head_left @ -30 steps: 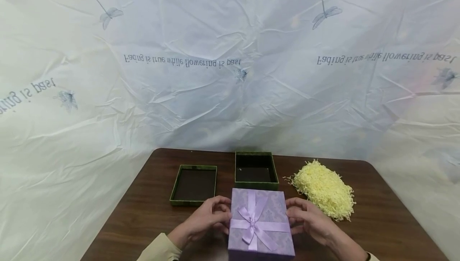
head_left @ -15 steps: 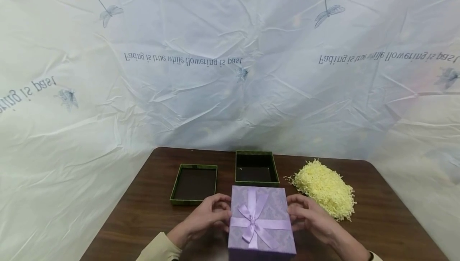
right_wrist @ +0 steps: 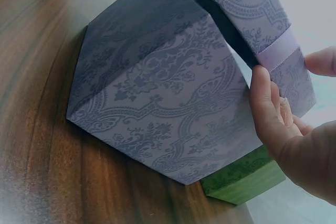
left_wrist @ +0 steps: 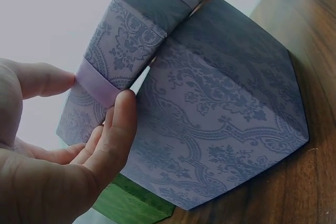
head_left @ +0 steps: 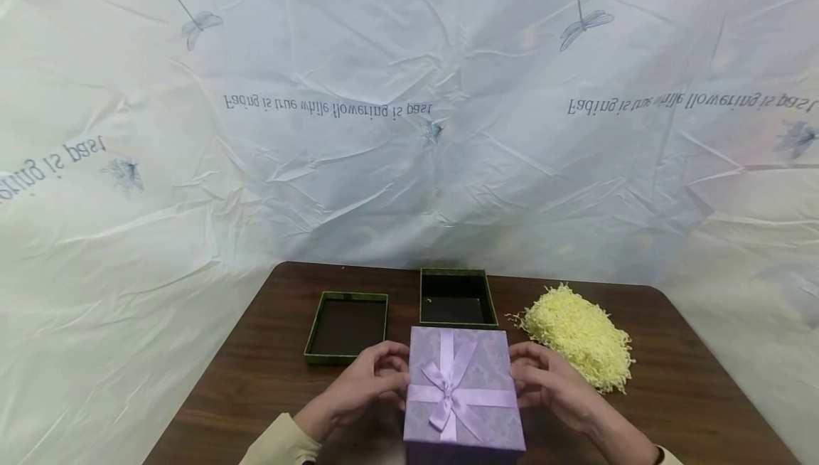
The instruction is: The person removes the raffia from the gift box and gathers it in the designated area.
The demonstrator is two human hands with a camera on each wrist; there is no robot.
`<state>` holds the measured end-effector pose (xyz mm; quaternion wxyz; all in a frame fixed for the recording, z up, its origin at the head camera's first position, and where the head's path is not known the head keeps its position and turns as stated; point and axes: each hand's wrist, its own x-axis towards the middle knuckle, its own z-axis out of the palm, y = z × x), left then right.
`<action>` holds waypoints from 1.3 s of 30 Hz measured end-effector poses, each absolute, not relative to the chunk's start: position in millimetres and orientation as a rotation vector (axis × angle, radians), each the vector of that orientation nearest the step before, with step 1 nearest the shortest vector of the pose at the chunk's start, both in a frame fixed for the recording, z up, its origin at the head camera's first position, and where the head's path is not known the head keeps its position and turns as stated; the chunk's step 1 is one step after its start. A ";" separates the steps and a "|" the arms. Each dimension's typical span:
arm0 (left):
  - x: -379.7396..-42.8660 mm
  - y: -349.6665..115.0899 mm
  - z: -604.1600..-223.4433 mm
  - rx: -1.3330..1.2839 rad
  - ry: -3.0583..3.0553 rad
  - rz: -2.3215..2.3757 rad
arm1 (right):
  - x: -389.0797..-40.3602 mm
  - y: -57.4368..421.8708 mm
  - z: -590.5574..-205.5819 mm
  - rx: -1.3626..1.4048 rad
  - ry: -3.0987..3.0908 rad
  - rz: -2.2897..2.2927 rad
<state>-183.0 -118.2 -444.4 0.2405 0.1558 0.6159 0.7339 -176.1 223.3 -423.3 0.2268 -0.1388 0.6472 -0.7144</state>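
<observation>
A purple patterned box lid [head_left: 463, 358] with a lilac ribbon bow [head_left: 448, 394] is held between both hands. My left hand [head_left: 367, 383] pinches its left side, thumb and fingers at the ribbon band [left_wrist: 97, 85]. On the opposite side my right hand [head_left: 553, 383] pinches the lid likewise, fingertips at its lower edge. Under the lid stands the matching box base [right_wrist: 157, 93] on the table. A narrow gap with light coming through shows between lid and base in both wrist views. The inside of the base is hidden.
Behind the purple box stands a green-edged box [head_left: 457, 325] with a dark inside. A shallow green-edged lid [head_left: 345, 360] lies upturned to its left. A heap of yellow shredded paper [head_left: 579, 333] sits at the right on the brown wooden table [head_left: 672, 394]. Printed white sheeting [head_left: 358, 180] hangs behind.
Both hands have raised the purple lid slightly, and it now sits a little higher in the head view. The other things have stayed in place.
</observation>
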 end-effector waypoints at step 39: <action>-184.0 -119.5 -420.5 0.839 2.071 2.011 | -178.3 223.4 -395.9 -0.939 2.285 -1.952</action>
